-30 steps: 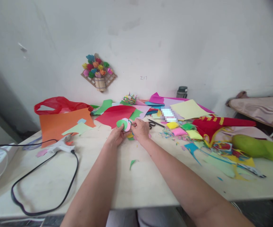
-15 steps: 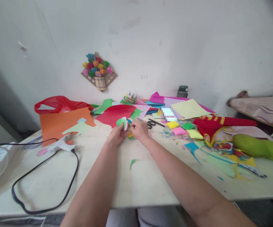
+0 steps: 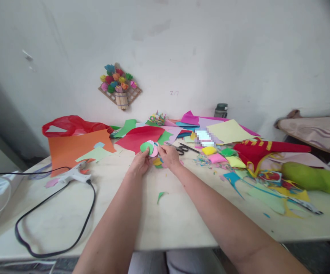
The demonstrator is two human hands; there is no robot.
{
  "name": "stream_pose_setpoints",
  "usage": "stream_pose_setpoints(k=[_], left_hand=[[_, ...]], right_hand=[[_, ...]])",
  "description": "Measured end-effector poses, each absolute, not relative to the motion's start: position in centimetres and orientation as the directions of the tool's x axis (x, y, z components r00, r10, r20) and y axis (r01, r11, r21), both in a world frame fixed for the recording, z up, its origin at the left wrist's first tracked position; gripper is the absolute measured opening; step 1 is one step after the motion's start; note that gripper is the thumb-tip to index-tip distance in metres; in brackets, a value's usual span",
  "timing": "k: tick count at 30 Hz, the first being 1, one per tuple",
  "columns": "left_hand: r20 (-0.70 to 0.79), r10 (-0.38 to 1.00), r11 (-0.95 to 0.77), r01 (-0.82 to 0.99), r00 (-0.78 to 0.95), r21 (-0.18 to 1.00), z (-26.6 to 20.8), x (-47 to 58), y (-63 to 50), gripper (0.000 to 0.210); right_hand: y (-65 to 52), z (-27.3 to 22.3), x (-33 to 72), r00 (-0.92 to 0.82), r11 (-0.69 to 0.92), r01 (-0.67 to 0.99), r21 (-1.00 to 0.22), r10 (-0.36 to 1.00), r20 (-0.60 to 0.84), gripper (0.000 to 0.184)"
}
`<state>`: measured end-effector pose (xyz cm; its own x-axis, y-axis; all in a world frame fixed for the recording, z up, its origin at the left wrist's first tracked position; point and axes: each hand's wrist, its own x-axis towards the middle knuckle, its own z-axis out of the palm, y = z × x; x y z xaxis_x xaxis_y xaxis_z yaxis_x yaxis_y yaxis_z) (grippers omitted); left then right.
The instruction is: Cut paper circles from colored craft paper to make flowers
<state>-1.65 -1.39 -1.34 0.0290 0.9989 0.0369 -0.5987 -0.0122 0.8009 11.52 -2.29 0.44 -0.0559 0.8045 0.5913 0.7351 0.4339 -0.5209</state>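
Observation:
My left hand (image 3: 142, 161) pinches a small bundle of cut paper pieces, with a green rounded paper piece (image 3: 145, 149) at its left side and a scalloped pink paper piece (image 3: 153, 151) beside it. My right hand (image 3: 169, 156) is closed at the bundle's right edge, thumb and fingertips together on a pale or bluish bit too small to make out. Beneath the hands lie yellow and green paper pieces (image 3: 157, 163) on the table. Black-handled scissors (image 3: 182, 150) rest just right of my right hand.
A white glue gun (image 3: 75, 176) with a looping black cord lies left, near an orange sheet (image 3: 67, 150). Red paper (image 3: 142, 137) is behind the hands. Clay packets (image 3: 218, 158), paper scraps, a craft knife (image 3: 306, 205) and a green gourd-shaped object (image 3: 310, 178) occupy the right.
The paper bundle has turned, so the green and pink faces show more fully towards me. Both hands stay in nearly the same place.

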Motion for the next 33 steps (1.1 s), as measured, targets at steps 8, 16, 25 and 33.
stream_pose_setpoints(k=[8,16,25,33], left_hand=[[0.005,0.999,0.019,-0.598,0.039,0.801,-1.37,-1.75,-1.24,0.011],[0.051,0.991,0.03,-0.571,0.126,0.821,-1.17,-1.57,-1.82,0.011],[0.067,0.983,0.041,-0.561,0.17,0.827,-1.45,-1.67,-1.76,0.013],[0.045,0.99,0.044,-0.588,0.135,0.808,-1.27,-1.44,-1.87,0.007]], right_hand=[[-2.0,0.29,11.66,-0.06,0.432,0.679,-0.594,0.839,0.542,0.025],[-2.25,0.71,11.65,0.127,0.24,0.757,-0.608,0.859,0.496,0.022],[-1.83,0.21,11.55,0.07,0.28,0.813,-0.51,0.823,0.563,0.019],[-2.02,0.28,11.46,0.041,0.303,0.813,-0.497,0.822,0.568,0.016]])
